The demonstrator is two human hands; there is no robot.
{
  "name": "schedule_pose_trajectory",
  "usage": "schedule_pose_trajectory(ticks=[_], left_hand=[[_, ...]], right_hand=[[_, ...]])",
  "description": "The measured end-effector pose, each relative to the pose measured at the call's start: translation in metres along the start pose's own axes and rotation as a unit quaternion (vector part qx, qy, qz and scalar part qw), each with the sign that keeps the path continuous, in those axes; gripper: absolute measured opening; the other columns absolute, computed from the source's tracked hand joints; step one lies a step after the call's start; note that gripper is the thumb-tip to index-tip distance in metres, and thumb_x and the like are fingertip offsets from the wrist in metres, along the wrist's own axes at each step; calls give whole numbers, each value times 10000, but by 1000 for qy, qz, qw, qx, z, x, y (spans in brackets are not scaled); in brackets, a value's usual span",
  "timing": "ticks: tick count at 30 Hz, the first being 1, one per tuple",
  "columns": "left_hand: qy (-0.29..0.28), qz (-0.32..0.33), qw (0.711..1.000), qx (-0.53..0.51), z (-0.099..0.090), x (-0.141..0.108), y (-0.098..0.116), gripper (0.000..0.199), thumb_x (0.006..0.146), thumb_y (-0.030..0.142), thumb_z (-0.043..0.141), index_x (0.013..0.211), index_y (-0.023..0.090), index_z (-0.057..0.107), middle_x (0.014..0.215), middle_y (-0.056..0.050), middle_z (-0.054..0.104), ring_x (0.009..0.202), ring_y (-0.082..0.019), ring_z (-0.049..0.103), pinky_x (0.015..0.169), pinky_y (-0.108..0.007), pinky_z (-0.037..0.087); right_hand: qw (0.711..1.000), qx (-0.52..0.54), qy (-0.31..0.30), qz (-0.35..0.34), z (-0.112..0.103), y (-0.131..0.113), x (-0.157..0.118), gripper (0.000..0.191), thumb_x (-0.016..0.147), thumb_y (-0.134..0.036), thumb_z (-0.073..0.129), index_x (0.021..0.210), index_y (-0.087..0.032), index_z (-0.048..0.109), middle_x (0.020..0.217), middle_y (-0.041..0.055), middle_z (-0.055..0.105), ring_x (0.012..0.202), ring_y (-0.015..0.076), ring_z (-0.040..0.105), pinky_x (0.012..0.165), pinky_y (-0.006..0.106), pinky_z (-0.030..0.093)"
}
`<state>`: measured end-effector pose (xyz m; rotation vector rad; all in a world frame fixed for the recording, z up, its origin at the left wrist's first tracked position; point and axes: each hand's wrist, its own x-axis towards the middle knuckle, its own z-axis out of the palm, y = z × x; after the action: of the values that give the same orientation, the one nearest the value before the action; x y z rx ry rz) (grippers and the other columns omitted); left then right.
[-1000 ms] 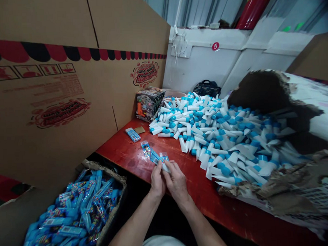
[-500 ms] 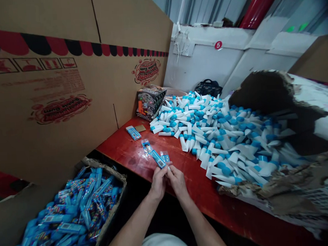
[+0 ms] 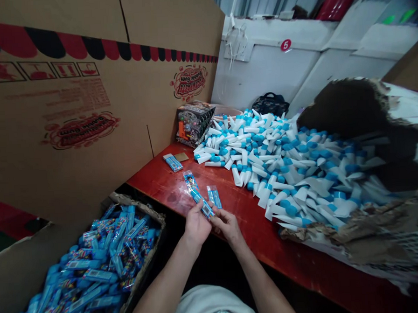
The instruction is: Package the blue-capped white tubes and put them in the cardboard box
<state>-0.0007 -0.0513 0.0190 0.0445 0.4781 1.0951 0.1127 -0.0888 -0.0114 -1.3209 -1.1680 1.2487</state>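
My left hand is closed around one side of a small blue printed packet, its thumb lying along the wrapper. At the packet's near end, my right hand pinches with thumb and fingers. The packet is tilted, its far end pointing up and left. Just beyond it, a clear wrapper with a blue print lies on the red table. Another flat blue-and-clear wrapper rests beyond my right hand. Further back sits a small stack of blue packets.
White tubes with blue caps form a large heap on the table's right, spilling from a torn carton. An open box holds many blue filled packets at lower left. A big printed cardboard sheet stands left. A patterned box stands behind.
My right hand has shifted along the packet's near end and its fingers show more openly. The left hand has turned, showing more of its palm side. The view has tilted down slightly.
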Motion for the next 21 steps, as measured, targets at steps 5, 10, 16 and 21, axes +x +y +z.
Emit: schedule_pose_trajectory(ticks=[5,10,16,21], left_hand=[[-2,3,1000,13,-1,-3,1,112,823,228,553,754,148,590,668,-34,585,597,-158,569,692,-352,500],[16,55,998,39,-12,-5,6,91,756,215,630,738,148,570,675,-34,607,605,-149,584,652,-308,491],[94,262,941,195,-52,-22,56,264,674,253,696,896,182,573,715,-6,630,634,-159,610,664,-302,481],[318,413,717,463,-113,-49,122,294,674,305,662,950,235,594,974,-20,617,1031,-246,557,978,-427,379]], right_hand=[[997,-73,13,-39,7,-1,1,294,775,-453,598,731,-164,634,541,-52,502,488,99,445,481,210,333],[978,-184,-31,-91,14,-2,3,289,852,-414,525,856,-173,684,690,-20,607,635,142,542,572,219,378],[888,-429,43,-162,1,-6,15,257,897,-362,477,827,-184,649,769,30,592,705,168,551,640,252,395],[741,-635,144,-161,-3,5,30,183,870,-319,537,909,-161,620,860,101,576,799,221,520,667,302,378]])
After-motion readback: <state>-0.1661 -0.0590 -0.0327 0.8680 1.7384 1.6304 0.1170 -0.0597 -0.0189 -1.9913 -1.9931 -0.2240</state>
